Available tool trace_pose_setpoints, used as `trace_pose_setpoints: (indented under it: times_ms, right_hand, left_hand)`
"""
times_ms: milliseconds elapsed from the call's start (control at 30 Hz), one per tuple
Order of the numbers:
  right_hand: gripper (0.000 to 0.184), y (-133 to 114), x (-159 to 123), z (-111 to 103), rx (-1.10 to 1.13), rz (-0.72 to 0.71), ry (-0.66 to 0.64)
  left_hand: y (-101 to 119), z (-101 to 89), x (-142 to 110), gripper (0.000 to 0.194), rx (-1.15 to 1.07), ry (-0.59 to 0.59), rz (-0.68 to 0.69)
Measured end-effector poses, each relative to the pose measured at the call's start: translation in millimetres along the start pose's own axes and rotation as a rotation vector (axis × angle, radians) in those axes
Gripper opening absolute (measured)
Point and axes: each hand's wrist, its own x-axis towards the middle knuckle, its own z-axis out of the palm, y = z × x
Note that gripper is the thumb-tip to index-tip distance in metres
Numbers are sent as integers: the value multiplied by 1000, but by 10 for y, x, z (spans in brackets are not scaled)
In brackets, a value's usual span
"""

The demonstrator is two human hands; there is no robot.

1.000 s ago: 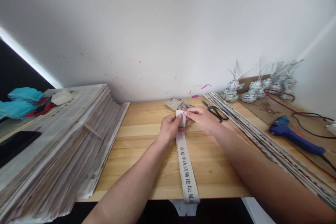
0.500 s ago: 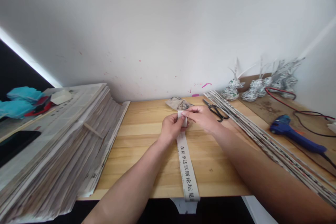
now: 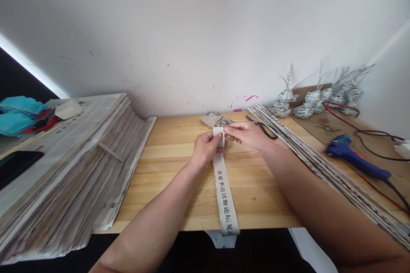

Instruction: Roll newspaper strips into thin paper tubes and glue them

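A long newspaper strip [image 3: 226, 204] with printed characters runs from my hands to the table's front edge and hangs slightly over it. My left hand [image 3: 206, 147] is closed on its far end, thumb pressed on top and fingers behind. There the paper's pale, blank face stands up toward me. At the upper right corner of that end, my right hand [image 3: 245, 133] is closed, thumb and index finger pinching the edge. A crumpled grey cloth [image 3: 212, 119] lies just behind my hands. Black-handled scissors [image 3: 266, 130] rest beyond my right hand, partly covered by it.
A tall newspaper stack [image 3: 96, 145] fills the left side, with a phone [image 3: 21, 167] and blue masks [image 3: 19, 113] on top. Rolled paper sticks [image 3: 297, 158] lie along the right, beside a blue glue gun [image 3: 355, 160]. Woven paper figures [image 3: 282, 103] stand at the back right.
The strip's far end now faces me more fully. My right fingers have shifted from over it to its right corner. The whole view has shifted slightly.
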Motion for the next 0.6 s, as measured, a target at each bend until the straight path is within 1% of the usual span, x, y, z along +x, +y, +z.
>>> trace_pose_setpoints:
  times_ms: [67,267,367,600]
  right_hand:
    - [38,3,-2,4,-24,-9,-21]
    - [32,-10,-8,31,-53,-11,13]
    - [30,-17,-5,37,-12,3,-3]
    - [19,-44,-3,79,79,48,28]
  left_hand:
    - [-2,2,-7,36,9,-19,9]
    - [-1,10,-14,35,37,-36,1]
    - [-1,11,-11,34,46,-44,-3]
    - [-1,19,-21,31,20,-48,-35]
